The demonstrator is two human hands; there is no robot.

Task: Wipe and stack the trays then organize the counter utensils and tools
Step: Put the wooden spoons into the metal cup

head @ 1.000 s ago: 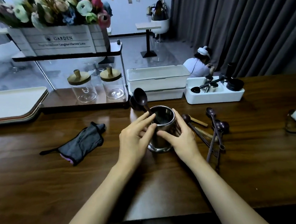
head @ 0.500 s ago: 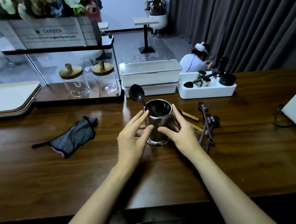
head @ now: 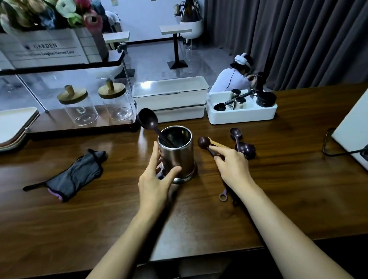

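A steel cup (head: pixel 177 154) stands on the wooden counter (head: pixel 289 186) with one dark spoon (head: pixel 148 120) leaning out of it. My left hand (head: pixel 154 180) grips the cup, fingers on its left side and thumb across the front. Just right of the cup, my right hand (head: pixel 232 165) pinches the handle of a dark spoon (head: pixel 203 142) that lies on the counter. More dark spoons (head: pixel 246 149) lie beyond that hand, partly hidden by it. The trays (head: pixel 5 128) sit stacked at the far left. A grey cloth (head: pixel 77 174) lies left of the cup.
Behind the cup stand two white lidded boxes (head: pixel 169 92), a white bin (head: pixel 242 116) holding metal tools, and two glass jars (head: pixel 77 109) on a low shelf. A white panel (head: pixel 358 124) and black wire frame stand at the right edge. A person sits beyond the counter.
My right hand has left the cup and moved right onto a spoon on the counter. My left hand stays on the cup.
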